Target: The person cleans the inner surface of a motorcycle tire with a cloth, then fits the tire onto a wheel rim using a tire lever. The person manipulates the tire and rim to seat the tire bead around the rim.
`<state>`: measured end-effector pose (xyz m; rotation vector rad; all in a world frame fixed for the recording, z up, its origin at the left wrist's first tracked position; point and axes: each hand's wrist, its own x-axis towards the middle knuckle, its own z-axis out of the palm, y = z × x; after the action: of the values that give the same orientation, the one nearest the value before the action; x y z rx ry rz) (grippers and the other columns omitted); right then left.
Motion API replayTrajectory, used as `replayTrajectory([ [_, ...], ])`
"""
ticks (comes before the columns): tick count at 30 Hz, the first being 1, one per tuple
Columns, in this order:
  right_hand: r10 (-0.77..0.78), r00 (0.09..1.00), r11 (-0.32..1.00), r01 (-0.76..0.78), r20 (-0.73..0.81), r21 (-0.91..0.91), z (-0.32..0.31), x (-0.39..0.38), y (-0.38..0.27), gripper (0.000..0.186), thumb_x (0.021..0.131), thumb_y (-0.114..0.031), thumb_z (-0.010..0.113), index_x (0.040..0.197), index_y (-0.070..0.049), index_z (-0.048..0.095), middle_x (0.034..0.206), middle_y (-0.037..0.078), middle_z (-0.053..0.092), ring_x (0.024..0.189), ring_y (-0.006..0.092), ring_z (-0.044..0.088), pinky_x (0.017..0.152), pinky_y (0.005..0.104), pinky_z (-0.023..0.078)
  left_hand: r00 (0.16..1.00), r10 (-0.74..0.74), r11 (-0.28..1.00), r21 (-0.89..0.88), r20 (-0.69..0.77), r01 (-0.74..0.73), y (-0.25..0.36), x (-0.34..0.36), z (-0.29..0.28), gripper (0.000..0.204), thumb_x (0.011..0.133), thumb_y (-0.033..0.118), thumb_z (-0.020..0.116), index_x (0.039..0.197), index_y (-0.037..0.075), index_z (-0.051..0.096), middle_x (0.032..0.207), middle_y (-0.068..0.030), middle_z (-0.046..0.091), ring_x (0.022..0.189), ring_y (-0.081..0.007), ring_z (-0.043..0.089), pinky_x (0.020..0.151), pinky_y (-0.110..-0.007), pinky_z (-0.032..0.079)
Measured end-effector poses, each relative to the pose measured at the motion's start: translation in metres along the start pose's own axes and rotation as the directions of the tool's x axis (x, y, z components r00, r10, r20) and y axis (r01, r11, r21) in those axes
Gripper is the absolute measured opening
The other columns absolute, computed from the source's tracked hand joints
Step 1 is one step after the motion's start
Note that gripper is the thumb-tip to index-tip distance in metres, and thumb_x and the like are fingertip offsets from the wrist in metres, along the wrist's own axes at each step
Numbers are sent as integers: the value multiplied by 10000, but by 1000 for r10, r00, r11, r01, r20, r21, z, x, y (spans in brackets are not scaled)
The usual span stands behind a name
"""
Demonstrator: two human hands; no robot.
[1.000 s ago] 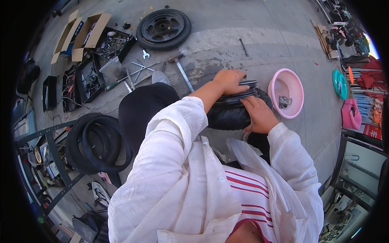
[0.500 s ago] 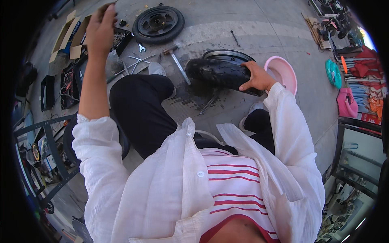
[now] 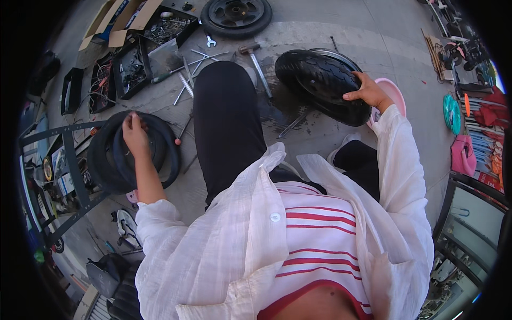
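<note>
A black treaded tyre [image 3: 320, 74] stands tilted on the floor in front of me, against a dark wheel rim that shows partly behind it. At its right side my right hand [image 3: 369, 92] grips it, thumb on the tread and fingers over the far edge. On my left, my left hand [image 3: 136, 131] is over a dark inner tube [image 3: 172, 154] lying on larger black tyres [image 3: 98, 160]. Its fingers are bent at the tube's upper edge; whether they pinch it is hidden. A hammer [image 3: 258, 69] lies between my knee and the tyre.
A pink basin [image 3: 396, 96] sits behind my right hand. Farther off lie a wheel [image 3: 236, 15], a wrench [image 3: 210, 39], metal bars [image 3: 192, 74] and trays of parts [image 3: 130, 69]. A metal frame [image 3: 72, 170] stands at far left, a glass cabinet [image 3: 472, 213] at right.
My left hand has come down from the upper left to the tube. My right hand keeps its grip, and the tyre now leans differently, showing its inner opening. My view has shifted left.
</note>
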<state>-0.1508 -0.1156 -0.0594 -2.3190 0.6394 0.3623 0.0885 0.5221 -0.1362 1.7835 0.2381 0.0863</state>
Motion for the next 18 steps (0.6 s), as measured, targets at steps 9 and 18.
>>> replayTrajectory([
  [9,-33,999,999,34,22,-42,1,9,-2,1104,562,-454,935,1433,49,480,1384,238,507,1343,387,459,1159,388,338,950,222,975,-63,222,-213,46,-20,127,269,1009,172,612,1216,1,629,986,-22,642,815,-65,558,709,-215,457],
  [18,-107,991,966,84,-82,-246,18,9,-19,1065,560,-552,902,1366,40,535,1326,219,543,1248,409,518,1070,447,405,70,331,675,-184,941,-715,205,-129,390,646,1024,517,430,1365,-16,562,1341,-262,598,1275,-419,544,1073,-439,423],
])
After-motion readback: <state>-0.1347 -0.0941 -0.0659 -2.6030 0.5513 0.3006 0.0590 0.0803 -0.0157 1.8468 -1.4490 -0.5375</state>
